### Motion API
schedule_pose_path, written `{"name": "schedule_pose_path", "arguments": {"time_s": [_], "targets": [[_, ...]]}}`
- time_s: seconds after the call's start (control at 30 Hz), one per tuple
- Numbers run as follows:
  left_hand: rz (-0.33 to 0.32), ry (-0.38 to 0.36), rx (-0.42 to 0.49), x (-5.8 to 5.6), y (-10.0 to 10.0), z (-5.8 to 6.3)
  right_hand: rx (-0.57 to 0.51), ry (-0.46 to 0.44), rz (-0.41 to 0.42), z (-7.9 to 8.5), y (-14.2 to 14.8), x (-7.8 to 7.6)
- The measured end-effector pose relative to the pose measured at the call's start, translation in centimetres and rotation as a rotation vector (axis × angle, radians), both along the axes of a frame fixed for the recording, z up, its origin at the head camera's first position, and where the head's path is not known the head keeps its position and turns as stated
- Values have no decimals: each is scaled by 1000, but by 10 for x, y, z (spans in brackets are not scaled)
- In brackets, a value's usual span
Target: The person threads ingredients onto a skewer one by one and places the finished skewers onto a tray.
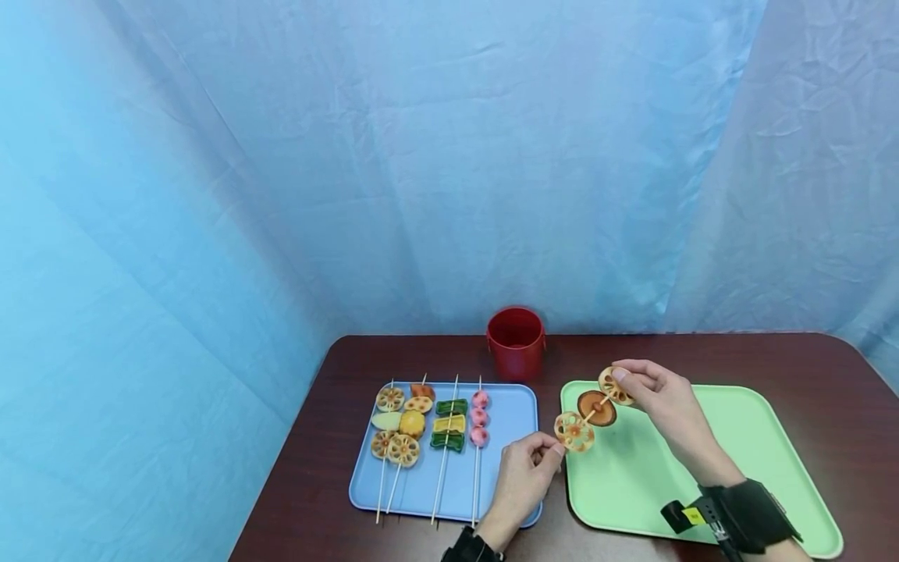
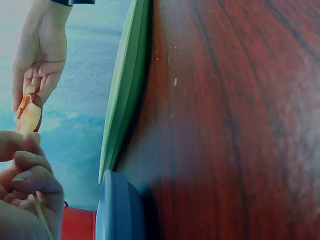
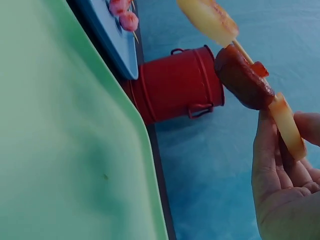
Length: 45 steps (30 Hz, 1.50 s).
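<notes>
Between my two hands a skewer is held up over the left part of the green tray (image 1: 702,460). It carries a lotus root slice (image 1: 574,432), a brown mushroom piece (image 1: 597,408) and another lotus root slice (image 3: 287,127) at its upper end. My right hand (image 1: 663,402) pinches that end slice between thumb and fingers. Lower down, my left hand (image 1: 527,472) grips the thin stick (image 2: 41,215), with its fingers curled near the first slice. In the right wrist view the mushroom piece (image 3: 244,77) sits tilted on the stick.
On the blue tray (image 1: 509,414) at left lie several skewers: two with lotus slices (image 1: 403,450) and other pieces, one with green and yellow pieces (image 1: 449,425), one with pink balls (image 1: 479,417). A red bucket (image 1: 516,343) stands behind, near the table's back edge.
</notes>
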<state>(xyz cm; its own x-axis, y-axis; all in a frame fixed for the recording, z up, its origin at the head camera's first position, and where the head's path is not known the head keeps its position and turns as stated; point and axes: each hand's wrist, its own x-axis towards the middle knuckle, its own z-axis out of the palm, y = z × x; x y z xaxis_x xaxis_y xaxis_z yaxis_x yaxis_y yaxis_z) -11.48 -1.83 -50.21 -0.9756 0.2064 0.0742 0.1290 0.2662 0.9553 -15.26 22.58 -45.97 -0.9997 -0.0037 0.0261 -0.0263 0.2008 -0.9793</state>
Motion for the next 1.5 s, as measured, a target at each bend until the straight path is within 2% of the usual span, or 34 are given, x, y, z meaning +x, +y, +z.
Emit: {"name": "schedule_pose_path", "arguments": {"time_s": [0.23,0.47,0.6,0.73,0.9,1.0,1.1,1.23,1.33,1.43,1.5], "targets": [[35,36,-65,1,-6,0,-60,-40,-11,-3,-3,2],[68,6,-31,2,-4,3,-158,-54,-19,-5,-5,1],[37,-12,-19,2,-4,3,-157,-49,-16,-6,-6,1],[-8,17,-34,2,-9,3,-157,-45,-11,-4,-5,2],[47,50,-39,-1,-11,2,-163,-54,2,-3,-5,3],[76,27,-15,-1,-8,3,-167,-56,1,-3,-7,2],[70,-19,11,-1,-7,4,-162,-52,3,-4,-8,1],[13,-63,20,0,-9,6,-164,-47,7,-6,-11,-1],[-37,3,-80,-1,-13,8,-158,-44,14,-6,-12,-2],[-38,142,-273,-3,-17,11,-141,-46,23,-7,-14,-2],[-30,220,-369,-4,-20,13,-127,-46,32,-7,-15,-2]]}}
